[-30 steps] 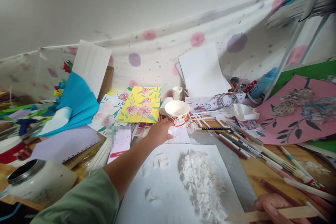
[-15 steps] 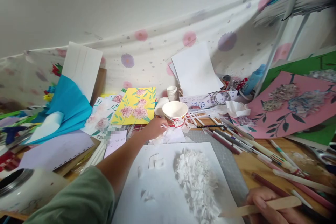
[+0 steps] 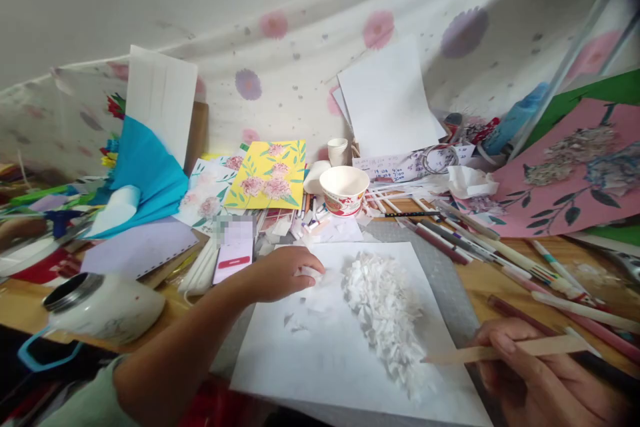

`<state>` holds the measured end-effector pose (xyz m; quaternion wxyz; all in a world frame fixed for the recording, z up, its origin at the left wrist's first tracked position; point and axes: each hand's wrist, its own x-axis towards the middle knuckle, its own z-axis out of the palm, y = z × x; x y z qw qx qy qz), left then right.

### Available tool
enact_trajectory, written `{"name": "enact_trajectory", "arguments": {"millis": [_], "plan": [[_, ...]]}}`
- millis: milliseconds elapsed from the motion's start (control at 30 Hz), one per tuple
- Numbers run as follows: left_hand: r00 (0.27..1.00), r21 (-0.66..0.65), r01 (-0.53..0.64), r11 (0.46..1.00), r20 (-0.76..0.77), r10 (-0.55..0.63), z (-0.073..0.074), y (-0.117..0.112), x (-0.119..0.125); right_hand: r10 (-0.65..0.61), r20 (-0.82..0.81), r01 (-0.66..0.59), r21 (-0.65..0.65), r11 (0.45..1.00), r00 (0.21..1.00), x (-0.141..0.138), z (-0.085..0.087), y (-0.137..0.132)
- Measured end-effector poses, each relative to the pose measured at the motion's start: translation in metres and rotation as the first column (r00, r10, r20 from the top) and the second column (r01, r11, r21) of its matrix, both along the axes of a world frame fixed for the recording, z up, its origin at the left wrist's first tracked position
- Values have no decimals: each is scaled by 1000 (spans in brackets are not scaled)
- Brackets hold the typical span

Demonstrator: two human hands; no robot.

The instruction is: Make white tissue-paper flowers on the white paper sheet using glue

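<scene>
My left hand [image 3: 290,272] is over the upper left of a white sheet [image 3: 320,373], its fingers closed on a small piece of white paper [image 3: 309,273]. A few loose paper bits [image 3: 294,323] lie just below it on the sheet. To the right, a mound of crumpled white paper pieces [image 3: 383,313] covers part of the sheet. At the lower right, my right hand [image 3: 530,367] grips a flat wooden craft stick [image 3: 475,353], whose tip points at the mound's lower right edge. A paper bowl [image 3: 344,190] with a red print stands behind the sheet.
Pens and markers [image 3: 480,257] are strewn on the right. A phone [image 3: 235,250] lies left of the sheet, near a white jar [image 3: 105,303]. Behind stand a yellow flower picture [image 3: 270,177] and a pink one [image 3: 580,167]. A grey mat [image 3: 445,287] is under the sheet.
My left hand has moved from beside the paper bowl down towards me, over the white sheet, with a bit of paper. My right hand still holds the craft stick near the mound.
</scene>
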<state>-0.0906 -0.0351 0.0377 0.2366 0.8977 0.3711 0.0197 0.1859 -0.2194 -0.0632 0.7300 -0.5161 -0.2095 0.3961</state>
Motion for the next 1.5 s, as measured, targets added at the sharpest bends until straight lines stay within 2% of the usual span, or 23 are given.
{"name": "enact_trajectory", "arguments": {"millis": [67, 133, 167, 233, 300, 433, 567, 700, 767, 867, 933, 1000, 1067, 1100, 1200, 1267, 1367, 1500], "plan": [[998, 220, -53, 974, -24, 59, -4, -8, -6, 19, 1, -19, 10, 1000, 1000, -1, 2, -2], [993, 401, -103, 911, -18, 120, -6, -15, -11, 21, 16, -21, 37, 999, 1000, -2, 3, -3], [991, 437, -117, 892, -4, 132, -6, -20, -12, 11, 30, -12, 52, 999, 999, -2, 3, -3], [994, 447, -108, 888, 25, 108, -5, -29, -12, -6, 61, 1, 72, 997, 998, -2, 2, -4], [997, 401, -72, 913, 26, 67, -5, -38, -9, 8, 72, -13, 65, 998, 997, -1, 1, -5], [997, 274, 2, 962, -79, 20, -11, -53, -1, 18, 70, -20, 37, 999, 997, 1, 3, -6], [992, 304, 3, 953, -123, 36, -21, -57, 4, 5, 27, -6, 47, 999, 1000, 0, 6, -6], [997, 314, -51, 948, -46, 69, -20, -53, 2, -3, -15, 4, 37, 999, 1000, -1, 8, -5], [992, 214, -119, 970, 74, 105, -15, -53, 0, 0, -16, 1, 52, 999, 1000, -1, 7, -5], [938, -76, -246, 966, 234, 257, -9, -54, -2, -17, -16, 18, 59, 998, 1000, -1, 6, -4], [904, -223, -302, 927, 242, 353, -8, -54, -2, -18, -23, 19, 46, 999, 1000, -2, 7, -3], [901, -251, -325, 912, 209, 379, -11, -53, -3, -15, -33, 16, 31, 999, 999, -3, 8, -4], [917, -192, -336, 922, 156, 367, -15, -50, -6, -16, -36, 17, 25, 1000, 999, -4, 10, -4], [926, -122, -339, 933, 132, 354, -17, -49, -8, -13, -33, 13, 22, 1000, 999, -5, 11, -5], [950, 201, -310, 929, 105, 294, -20, -50, -11, 2, -21, -1, 19, 1000, 1000, -6, 13, -6], [977, 338, -214, 917, 87, 196, -20, -54, -10, -1, -28, 2, 18, 1000, 1000, -6, 13, -5], [1000, 302, -29, 953, 1, 30, -20, -62, -2, -18, -47, 18, 12, 1000, 999, -6, 14, -5], [997, 285, 34, 958, -70, -15, -23, -64, 12, 3, -21, -3, 33, 999, 1000, -6, 16, -5]]}}
